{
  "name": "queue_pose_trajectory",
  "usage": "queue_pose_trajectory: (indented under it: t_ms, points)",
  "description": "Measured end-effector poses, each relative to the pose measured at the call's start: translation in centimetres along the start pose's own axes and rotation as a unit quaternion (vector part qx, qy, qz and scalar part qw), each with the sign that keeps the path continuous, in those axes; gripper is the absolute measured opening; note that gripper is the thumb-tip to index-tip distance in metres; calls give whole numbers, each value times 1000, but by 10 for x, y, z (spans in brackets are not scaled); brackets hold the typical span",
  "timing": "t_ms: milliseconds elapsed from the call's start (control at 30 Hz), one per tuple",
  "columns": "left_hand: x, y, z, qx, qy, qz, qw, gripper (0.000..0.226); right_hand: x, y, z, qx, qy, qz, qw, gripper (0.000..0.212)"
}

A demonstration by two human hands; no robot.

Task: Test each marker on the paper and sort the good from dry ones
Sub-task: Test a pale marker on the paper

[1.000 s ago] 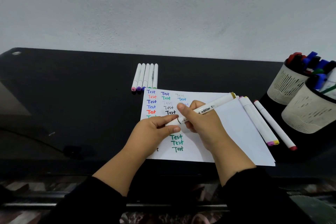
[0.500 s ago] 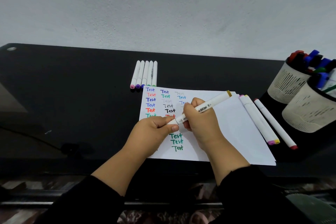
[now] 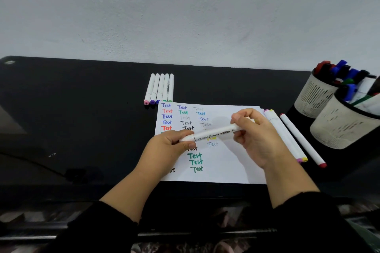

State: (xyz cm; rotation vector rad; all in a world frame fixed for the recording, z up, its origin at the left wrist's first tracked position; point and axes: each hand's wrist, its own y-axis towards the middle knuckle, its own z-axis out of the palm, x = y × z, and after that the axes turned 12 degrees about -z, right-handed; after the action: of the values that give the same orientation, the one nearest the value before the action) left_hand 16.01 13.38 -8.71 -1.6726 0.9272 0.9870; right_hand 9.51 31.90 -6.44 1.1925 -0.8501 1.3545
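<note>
A white marker (image 3: 213, 134) lies almost level above the white paper (image 3: 230, 166), held at both ends. My left hand (image 3: 168, 149) grips its left cap end. My right hand (image 3: 257, 135) pinches its right end, hiding that tip. The paper carries several columns of the word "Test" in blue, red, green, black and faint grey, with a yellow mark just under the marker. Several white markers (image 3: 160, 88) lie side by side beyond the paper's top left corner. Three white markers (image 3: 287, 135) rest along the paper's right edge.
Two pale mesh cups (image 3: 337, 127) full of markers stand at the right of the black table (image 3: 82, 119). A white wall rises behind the table. The table's front edge runs just below the paper.
The marker has swung from a steep slant to nearly level. My right hand slid from its middle to its right end, and my left hand stays on the left cap.
</note>
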Motion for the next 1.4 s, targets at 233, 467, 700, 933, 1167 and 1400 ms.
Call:
queue_pose_trajectory:
  t_ms: [233,467,700,933,1167,1400]
  points:
    - [2,4,2,-35,59,6,998,29,8,-2,-22,84,-268,-32,959,12]
    - [3,6,2,-26,228,51,972,44,2,-1,-20,225,-534,-115,807,15]
    - [5,4,3,-22,393,99,914,52,13,-2,-47,161,-625,-85,759,5]
    - [8,2,8,-35,462,148,874,52,2,0,-60,-28,-652,-60,755,26]
    - [9,4,11,-29,487,121,864,54,-10,-2,-68,-79,-735,-62,671,32]
    - [9,3,11,-28,477,117,871,54,-16,-3,-73,-68,-769,-59,633,32]
